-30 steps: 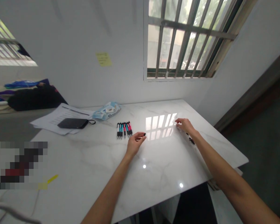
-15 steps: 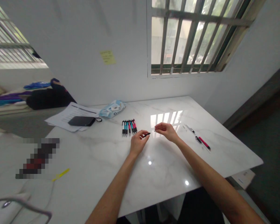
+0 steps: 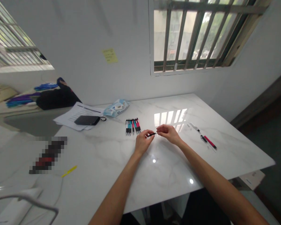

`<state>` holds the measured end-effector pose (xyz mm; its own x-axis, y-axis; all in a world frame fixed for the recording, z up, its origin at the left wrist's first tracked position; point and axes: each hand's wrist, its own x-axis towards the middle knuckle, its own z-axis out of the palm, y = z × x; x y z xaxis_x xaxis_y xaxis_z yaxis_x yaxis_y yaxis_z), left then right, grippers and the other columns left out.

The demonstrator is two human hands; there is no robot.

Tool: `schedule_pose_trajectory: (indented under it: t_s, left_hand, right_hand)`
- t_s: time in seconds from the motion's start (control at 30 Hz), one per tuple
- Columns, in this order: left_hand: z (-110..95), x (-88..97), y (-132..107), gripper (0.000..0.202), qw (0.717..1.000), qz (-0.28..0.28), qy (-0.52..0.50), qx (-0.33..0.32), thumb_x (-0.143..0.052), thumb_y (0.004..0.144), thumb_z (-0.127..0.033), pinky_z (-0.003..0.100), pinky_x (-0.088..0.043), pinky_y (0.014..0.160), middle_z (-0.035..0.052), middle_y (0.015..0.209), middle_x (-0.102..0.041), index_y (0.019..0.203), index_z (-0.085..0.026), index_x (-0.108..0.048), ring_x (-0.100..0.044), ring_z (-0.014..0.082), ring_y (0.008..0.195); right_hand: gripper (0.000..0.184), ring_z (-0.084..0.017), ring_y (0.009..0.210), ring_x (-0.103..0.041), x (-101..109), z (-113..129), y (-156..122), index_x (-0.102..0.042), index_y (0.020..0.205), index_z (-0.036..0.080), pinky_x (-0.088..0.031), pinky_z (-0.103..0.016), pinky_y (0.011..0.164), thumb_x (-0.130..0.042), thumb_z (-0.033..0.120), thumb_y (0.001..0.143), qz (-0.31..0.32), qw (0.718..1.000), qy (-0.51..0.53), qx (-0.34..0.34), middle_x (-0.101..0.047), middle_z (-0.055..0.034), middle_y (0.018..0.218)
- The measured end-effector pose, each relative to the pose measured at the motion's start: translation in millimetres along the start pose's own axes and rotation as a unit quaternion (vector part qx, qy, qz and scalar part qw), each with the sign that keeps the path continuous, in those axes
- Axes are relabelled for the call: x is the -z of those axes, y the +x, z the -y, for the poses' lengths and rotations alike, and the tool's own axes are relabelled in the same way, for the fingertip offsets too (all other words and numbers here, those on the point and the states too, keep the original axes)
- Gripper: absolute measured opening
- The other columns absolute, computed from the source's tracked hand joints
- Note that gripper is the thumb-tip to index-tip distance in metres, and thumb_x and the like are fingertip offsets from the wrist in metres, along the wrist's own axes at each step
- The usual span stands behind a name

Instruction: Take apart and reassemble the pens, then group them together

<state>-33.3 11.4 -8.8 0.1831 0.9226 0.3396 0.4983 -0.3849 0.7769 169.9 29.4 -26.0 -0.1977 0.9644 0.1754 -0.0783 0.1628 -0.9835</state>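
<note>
My left hand (image 3: 142, 143) is closed in a pinch on a short black pen part (image 3: 151, 134), which lies nearly level and points right. Close by on the right, my right hand (image 3: 170, 134) pinches a tiny light-coloured piece (image 3: 156, 133) at the end of the black part. Whether the two pieces touch is too small to tell. Just beyond my left hand, several click pens (image 3: 133, 126) with white, teal and red barrels lie in a row. Right of my right hand are a red pen barrel (image 3: 210, 142), a black pen part (image 3: 203, 138) and thin pen pieces (image 3: 196, 127).
The white marble-patterned table (image 3: 103, 156) bears paper sheets (image 3: 70, 117), a black pouch-like device (image 3: 87, 120) with a strap, a blue-white soft packet (image 3: 116, 108) and a yellow strip (image 3: 69, 171). A blurred dark item (image 3: 49, 155) lies left. Behind is a wall with a barred window.
My hands have come closer together, and the small piece in my right hand now meets or nearly meets the black part's end. The view has shifted slightly.
</note>
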Motion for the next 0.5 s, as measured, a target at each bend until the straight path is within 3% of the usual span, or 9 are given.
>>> schedule_pose_trajectory:
  t_s: [0.3, 0.5]
  left_hand:
    - [0.5, -0.3, -0.9, 0.009, 1.0, 0.005, 0.008, -0.017, -0.071, 0.085, -0.025, 0.031, -0.049, 0.074, 0.0021, 0.093, -0.076, 0.094, -0.023, -0.075, -0.067, 0.0183, 0.081]
    - [-2.6, -2.2, -0.5, 0.009, 0.999, 0.012, 0.016, -0.031, -0.071, 0.086, -0.024, 0.032, -0.05, 0.077, 0.0024, 0.092, -0.076, 0.093, -0.023, -0.075, -0.066, 0.0189, 0.081]
  right_hand:
    - [0.033, -0.023, 0.091, -0.076, -0.6, -2.2, -1.2, -0.074, 0.099, 0.02, -0.059, -0.039, 0.09, -0.083, 0.039, 0.074, 0.002, 1.0, -0.014, 0.003, -0.079, -0.0062, 0.095]
    - [0.028, -0.018, 0.073, -0.071, 2.2, 2.4, -5.9, -0.074, 0.103, 0.021, -0.056, -0.032, 0.074, -0.072, 0.044, 0.086, 0.004, 0.992, -0.126, 0.019, -0.076, -0.0025, 0.079]
